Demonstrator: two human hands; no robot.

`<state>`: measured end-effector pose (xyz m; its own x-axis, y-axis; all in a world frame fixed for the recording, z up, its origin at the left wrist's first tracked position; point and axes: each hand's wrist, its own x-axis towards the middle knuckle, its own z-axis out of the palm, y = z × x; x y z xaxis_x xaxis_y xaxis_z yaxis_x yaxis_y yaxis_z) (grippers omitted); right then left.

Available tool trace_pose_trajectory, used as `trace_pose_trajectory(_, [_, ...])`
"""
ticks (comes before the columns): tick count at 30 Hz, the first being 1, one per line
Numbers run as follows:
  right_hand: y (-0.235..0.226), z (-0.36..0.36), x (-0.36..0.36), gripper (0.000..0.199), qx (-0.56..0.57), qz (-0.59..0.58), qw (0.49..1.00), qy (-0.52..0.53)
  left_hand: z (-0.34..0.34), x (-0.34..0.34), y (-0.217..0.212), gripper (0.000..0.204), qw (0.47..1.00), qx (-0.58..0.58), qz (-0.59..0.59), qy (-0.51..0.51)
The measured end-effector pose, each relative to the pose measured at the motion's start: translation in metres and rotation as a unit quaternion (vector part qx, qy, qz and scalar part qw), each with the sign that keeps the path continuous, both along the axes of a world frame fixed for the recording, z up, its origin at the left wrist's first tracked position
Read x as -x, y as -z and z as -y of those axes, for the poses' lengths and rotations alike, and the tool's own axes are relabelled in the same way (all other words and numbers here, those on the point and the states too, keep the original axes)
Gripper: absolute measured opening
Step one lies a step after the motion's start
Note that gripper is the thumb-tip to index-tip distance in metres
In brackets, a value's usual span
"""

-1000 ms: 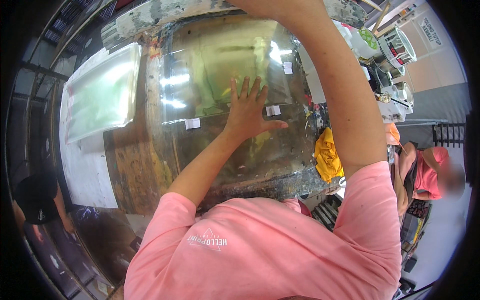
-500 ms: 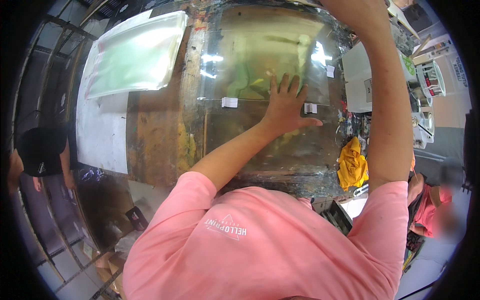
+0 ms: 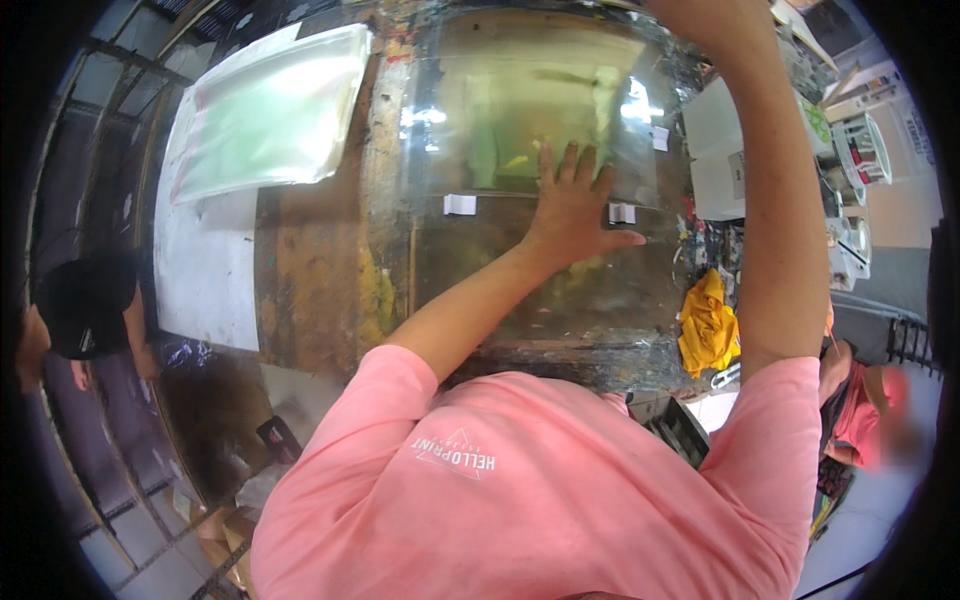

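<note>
My left hand [image 3: 575, 205] lies palm down with its fingers spread, its fingertips over the near edge of a clear, glossy sheet [image 3: 440, 165]. The sheet lies on a dark, stained board [image 3: 480, 280] and reflects bright lights. Small white tabs stand along its edges: one tab [image 3: 460, 205] left of the hand, another tab [image 3: 622, 213] by the thumb, and a third tab [image 3: 660, 138] on the right. My right arm stretches far forward to the top edge, where my right hand [image 3: 690, 20] is only partly in view. Its fingers are hidden.
A stack of clear plastic sheets [image 3: 270, 115] rests at the left of the worktable. To the right are a white container [image 3: 712, 150], several tubs [image 3: 862, 150] and a crumpled yellow cloth [image 3: 708, 325]. One person [image 3: 85, 310] stands at far left, another [image 3: 860, 410] at far right.
The clear sheet looks flatter near my left fingertips, and the reflections on its left side have shifted. My left hand stays in place; the right arm has barely moved.
</note>
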<state>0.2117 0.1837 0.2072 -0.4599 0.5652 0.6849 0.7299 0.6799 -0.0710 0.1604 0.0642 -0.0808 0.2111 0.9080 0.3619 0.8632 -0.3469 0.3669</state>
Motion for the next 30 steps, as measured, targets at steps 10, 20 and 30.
trace_pose_trajectory(10, [-0.001,-0.009,-0.005,0.057,-0.033,0.003,0.999,-0.035,0.002,0.001,-0.003,0.100,0.999,-0.037,-0.024,0.020])
trace_pose_trajectory(20, [0.024,0.012,0.000,0.050,-0.022,-0.003,0.999,-0.042,0.011,0.096,-0.085,0.068,0.902,0.008,0.389,-0.189])
trace_pose_trajectory(30, [0.160,0.080,-0.053,0.039,0.202,0.154,0.962,-0.104,0.076,0.153,-0.057,0.098,0.914,0.157,0.296,-0.229])
